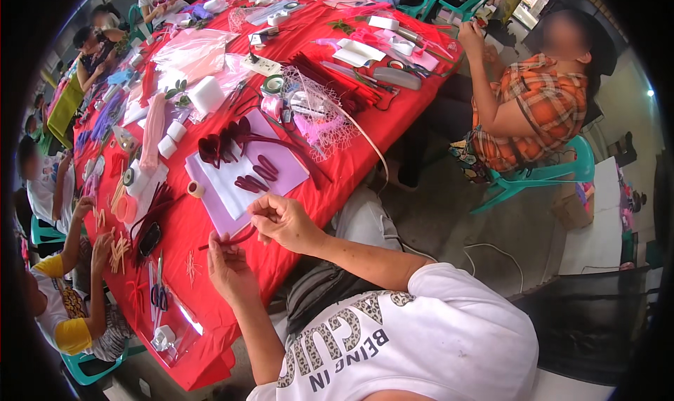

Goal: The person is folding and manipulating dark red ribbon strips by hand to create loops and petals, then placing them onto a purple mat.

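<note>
My left hand (226, 264) pinches a dark maroon fuzzy strip (235, 239) near the front table edge. My right hand (281, 222) is just above and to its right, fingers closed on the same strip. Beyond them, a white sheet (219, 185) lies on a lilac sheet (279, 142), bearing several folded maroon loops (261, 173) and dark maroon shaped pieces with long stems (221, 146). A small tape roll (196, 189) sits left of the sheets.
The red-covered table (189, 239) holds scissors (159, 296), tape rolls, sticks, mesh and bundles of strips. A co-worker in orange plaid (533, 99) sits at right on a green chair (572, 162). Other people work along the left. A cable (491, 248) lies on the floor.
</note>
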A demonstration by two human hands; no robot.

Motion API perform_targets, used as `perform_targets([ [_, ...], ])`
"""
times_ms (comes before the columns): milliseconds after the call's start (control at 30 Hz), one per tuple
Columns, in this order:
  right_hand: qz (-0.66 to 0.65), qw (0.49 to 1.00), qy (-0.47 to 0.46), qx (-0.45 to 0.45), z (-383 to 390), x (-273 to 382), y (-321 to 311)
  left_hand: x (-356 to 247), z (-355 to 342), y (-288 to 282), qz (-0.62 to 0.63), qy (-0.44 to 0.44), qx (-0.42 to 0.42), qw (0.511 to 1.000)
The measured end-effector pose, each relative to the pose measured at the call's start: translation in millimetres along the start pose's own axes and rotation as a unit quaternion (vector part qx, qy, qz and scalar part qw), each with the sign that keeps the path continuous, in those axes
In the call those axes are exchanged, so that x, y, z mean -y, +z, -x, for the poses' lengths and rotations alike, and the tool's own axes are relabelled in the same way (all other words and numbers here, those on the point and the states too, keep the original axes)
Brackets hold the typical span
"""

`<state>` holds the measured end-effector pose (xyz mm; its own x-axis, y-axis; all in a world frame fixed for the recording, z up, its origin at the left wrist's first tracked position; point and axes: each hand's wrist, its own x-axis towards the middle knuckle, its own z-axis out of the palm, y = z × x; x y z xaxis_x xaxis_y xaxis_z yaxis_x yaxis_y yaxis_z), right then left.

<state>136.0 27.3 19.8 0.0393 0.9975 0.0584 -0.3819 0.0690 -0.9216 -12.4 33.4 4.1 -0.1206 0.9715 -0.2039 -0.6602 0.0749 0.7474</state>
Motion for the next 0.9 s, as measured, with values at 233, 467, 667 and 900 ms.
perform_targets([
  [233, -0.043, 0.998, 0.021, 0.033, -1.1, -7.5, -3.6, -12.0, -11.6, 0.3, 0.037, 0.063, 0.005, 0.997],
  [467, -0.067, 0.994, 0.064, 0.055, -0.4, 4.3, -10.7, -16.1, -4.6, 7.4, -0.153, 0.160, 0.049, 0.974],
  [667, -0.065, 0.992, 0.081, 0.068, 0.6, 10.8, -7.8, -17.7, 7.3, 13.2, -0.322, 0.164, 0.113, 0.925],
  [900, 0.015, 0.995, 0.086, 0.054, 4.2, 21.3, -7.2, -23.6, 14.5, 27.3, -0.393, 0.149, 0.142, 0.896],
])
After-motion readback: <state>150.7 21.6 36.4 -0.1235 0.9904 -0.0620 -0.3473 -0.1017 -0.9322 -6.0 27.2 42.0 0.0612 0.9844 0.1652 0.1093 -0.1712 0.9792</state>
